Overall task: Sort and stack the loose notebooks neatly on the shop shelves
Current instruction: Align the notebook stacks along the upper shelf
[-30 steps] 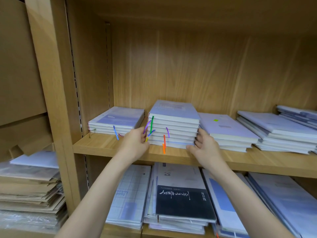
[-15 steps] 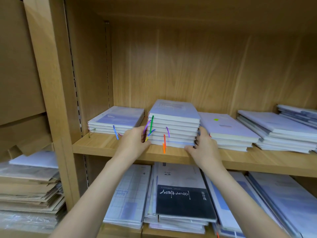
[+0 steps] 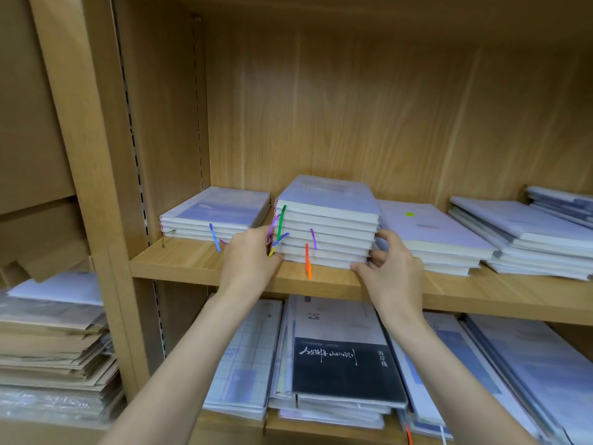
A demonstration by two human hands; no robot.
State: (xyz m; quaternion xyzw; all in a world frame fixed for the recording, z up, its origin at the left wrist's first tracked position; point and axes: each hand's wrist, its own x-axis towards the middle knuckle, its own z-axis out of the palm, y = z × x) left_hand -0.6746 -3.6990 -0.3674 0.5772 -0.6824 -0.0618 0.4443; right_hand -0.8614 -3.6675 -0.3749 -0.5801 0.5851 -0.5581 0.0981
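Tall stack of pale lavender notebooks, coloured ribbons hanging, on light wooden shelf. Left hand, right hand clamping its sides; right closer in than 1 s ago.

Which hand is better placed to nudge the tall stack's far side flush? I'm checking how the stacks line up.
Right. The right hand already grips the tall stack at its right front corner, beside the lower neighbouring stack. The left hand holds the ribbon-marked left edge.

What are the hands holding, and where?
The tall notebook stack on the shelf: left hand grips its lower left corner, right hand its lower right corner.
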